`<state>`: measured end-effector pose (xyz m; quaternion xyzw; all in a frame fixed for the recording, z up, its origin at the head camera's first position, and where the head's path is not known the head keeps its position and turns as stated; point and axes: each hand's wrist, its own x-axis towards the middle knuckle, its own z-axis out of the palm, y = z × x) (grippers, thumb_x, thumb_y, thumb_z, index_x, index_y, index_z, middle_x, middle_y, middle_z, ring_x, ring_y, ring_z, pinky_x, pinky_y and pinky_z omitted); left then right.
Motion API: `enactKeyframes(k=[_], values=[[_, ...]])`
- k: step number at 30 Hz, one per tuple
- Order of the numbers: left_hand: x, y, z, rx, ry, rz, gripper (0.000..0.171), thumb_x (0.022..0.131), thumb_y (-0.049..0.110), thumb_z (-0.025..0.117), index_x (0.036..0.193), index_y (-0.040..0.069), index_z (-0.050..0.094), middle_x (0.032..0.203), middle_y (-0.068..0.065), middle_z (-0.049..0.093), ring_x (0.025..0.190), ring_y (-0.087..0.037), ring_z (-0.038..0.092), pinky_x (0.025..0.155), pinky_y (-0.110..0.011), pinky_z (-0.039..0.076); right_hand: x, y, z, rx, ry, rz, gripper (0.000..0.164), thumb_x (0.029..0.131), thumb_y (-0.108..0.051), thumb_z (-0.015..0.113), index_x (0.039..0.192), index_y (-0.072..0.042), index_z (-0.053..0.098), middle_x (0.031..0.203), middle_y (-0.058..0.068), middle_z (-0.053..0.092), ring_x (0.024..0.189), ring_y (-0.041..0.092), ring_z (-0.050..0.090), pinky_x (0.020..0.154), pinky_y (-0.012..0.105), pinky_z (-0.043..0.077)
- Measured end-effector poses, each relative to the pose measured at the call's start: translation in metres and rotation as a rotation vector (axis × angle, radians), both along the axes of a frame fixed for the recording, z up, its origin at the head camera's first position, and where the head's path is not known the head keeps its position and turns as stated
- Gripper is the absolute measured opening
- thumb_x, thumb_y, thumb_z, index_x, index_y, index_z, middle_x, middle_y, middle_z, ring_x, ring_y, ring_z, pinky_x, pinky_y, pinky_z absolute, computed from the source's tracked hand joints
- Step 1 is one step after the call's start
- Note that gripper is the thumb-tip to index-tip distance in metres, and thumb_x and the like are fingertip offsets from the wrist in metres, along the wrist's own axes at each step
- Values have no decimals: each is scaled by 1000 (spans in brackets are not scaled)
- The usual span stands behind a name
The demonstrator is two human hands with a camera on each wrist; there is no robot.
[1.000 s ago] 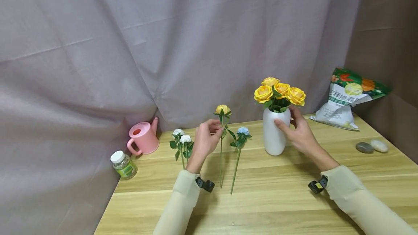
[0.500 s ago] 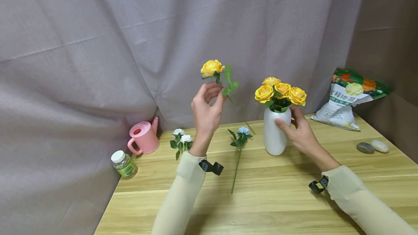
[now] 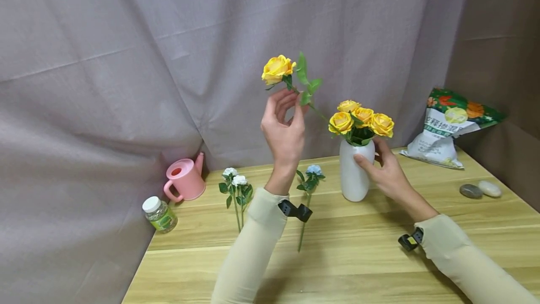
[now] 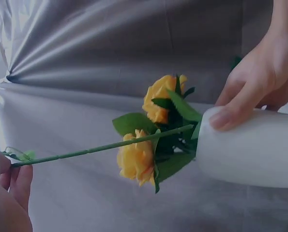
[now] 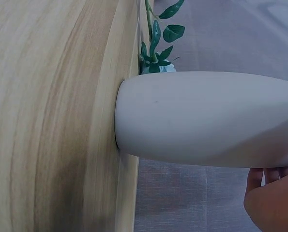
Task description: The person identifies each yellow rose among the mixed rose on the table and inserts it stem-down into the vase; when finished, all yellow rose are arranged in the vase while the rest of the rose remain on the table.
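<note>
My left hand (image 3: 286, 128) pinches the green stem (image 4: 90, 151) of a yellow rose (image 3: 278, 69), raised above the table and up-left of the vase. The stem slants down to the right, its lower end overlapping the vase's mouth in the left wrist view. My right hand (image 3: 386, 170) grips the upper part of the white vase (image 3: 353, 172), thumb in front and fingers behind. The vase stands upright on the table, with several yellow roses (image 3: 363, 115) in it. In the right wrist view the vase's base (image 5: 129, 116) rests on the wood.
On the wooden table (image 3: 358, 257) lie a light blue flower (image 3: 313, 171) and two white flowers (image 3: 239, 180). A pink watering can (image 3: 189, 179) and a lidded jar (image 3: 160, 214) stand left. To the right are a fertilizer bag (image 3: 443, 130), a grey stone (image 3: 470, 191) and a white stone (image 3: 490, 188).
My left hand has lifted the yellow rose off the table and carried it up and to the right, towards the vase. The right hand and vase have stayed put.
</note>
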<state>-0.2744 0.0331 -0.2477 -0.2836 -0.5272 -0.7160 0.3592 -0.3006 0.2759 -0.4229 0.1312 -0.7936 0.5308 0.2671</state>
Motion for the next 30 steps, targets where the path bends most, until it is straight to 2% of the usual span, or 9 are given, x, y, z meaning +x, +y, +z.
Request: enactKeyframes(k=[4,10,13,17,22,26,30], values=[[1,6,-4,-48,39,36,20,95,-1,65,113,-7,60,105,-22,69,97,-26,72,76,-36,63,0,-1,1,2,5,3,60,96,-11,66,150,-12,38,136,-1,49,120,0,47,95,9,38],[-1,13,-16,-157,113,111,19,94,-1,66,111,-8,61,103,-23,70,95,-31,73,71,-31,63,1,0,2,2,-1,-3,58,96,-14,67,148,-14,40,135,-3,50,121,1,48,96,8,38],[-10,19,-30,-239,123,139,18,95,5,68,110,-3,63,102,-18,72,95,-26,74,73,-27,62,4,-2,4,1,-9,-11,57,97,-14,67,147,-14,40,135,-2,50,120,0,47,95,7,38],[-24,27,-56,-343,104,114,20,95,14,69,113,6,64,101,-10,74,92,-15,74,74,-20,60,11,-6,8,0,-15,-11,57,97,-13,66,147,-9,39,135,1,50,119,-2,47,95,8,38],[-30,39,-85,-517,112,105,26,95,19,70,119,11,64,99,-6,76,86,-7,74,72,-11,56,13,-8,10,1,-3,2,58,97,-11,65,148,-9,39,134,-1,50,118,-1,47,94,9,38],[-36,51,-97,-629,142,119,21,97,21,68,115,10,66,100,-5,78,87,-6,74,74,-8,54,7,-3,4,7,7,12,59,96,-11,66,148,-17,39,134,-7,48,120,0,47,93,10,38],[-44,58,-104,-734,121,151,16,97,23,69,108,11,71,99,-2,78,84,-2,73,74,-6,53,4,0,2,23,38,30,66,96,-9,66,153,-22,35,145,-1,46,124,0,45,93,12,39]])
